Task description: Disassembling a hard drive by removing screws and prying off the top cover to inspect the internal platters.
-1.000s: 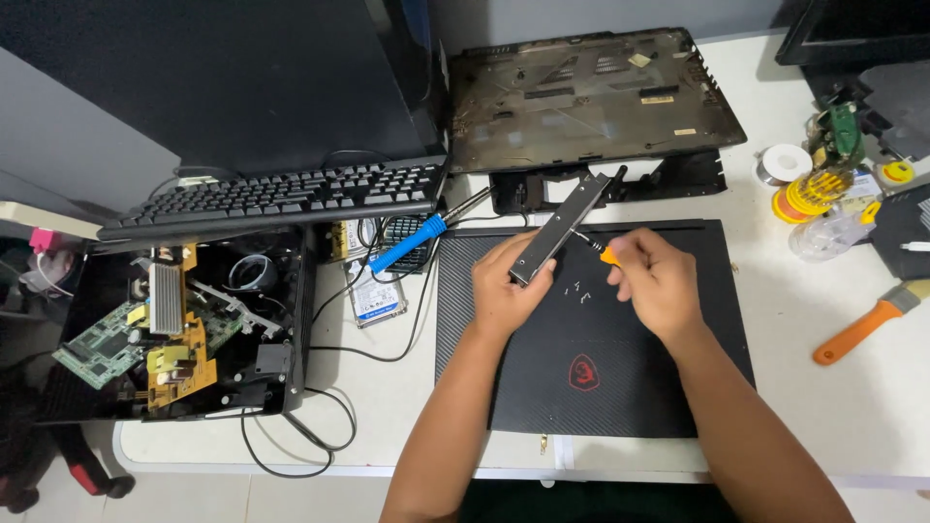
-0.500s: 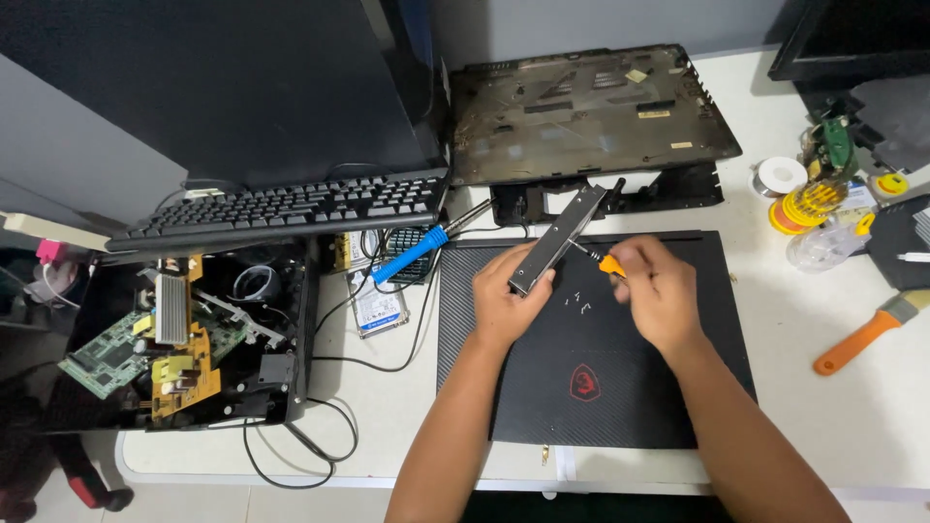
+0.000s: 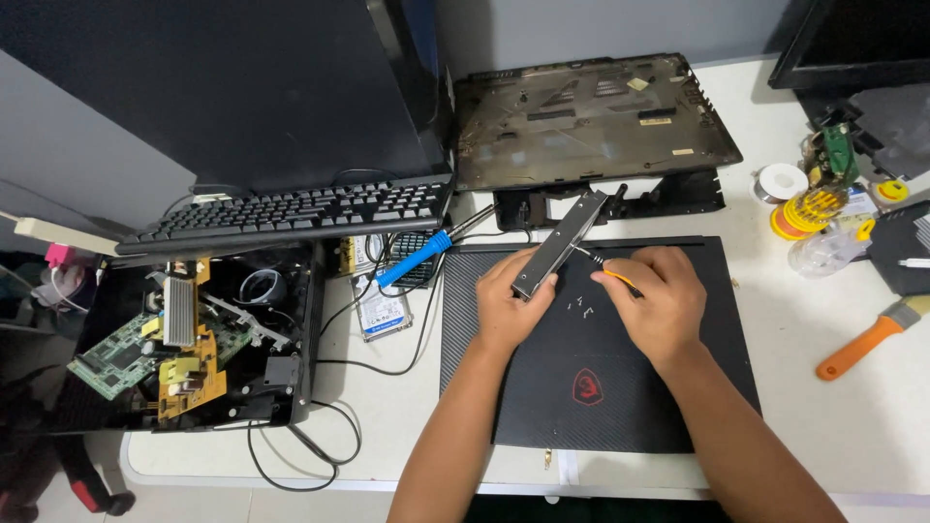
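Over black laptop: left hand grips drive bracket.

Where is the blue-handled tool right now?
In the head view the blue-handled tool lies on the table left of the left hand, just below the black keyboard.

Light: bright, even, overhead | shadows: soft, faint | focus: sharp | edges: wide-angle bowing
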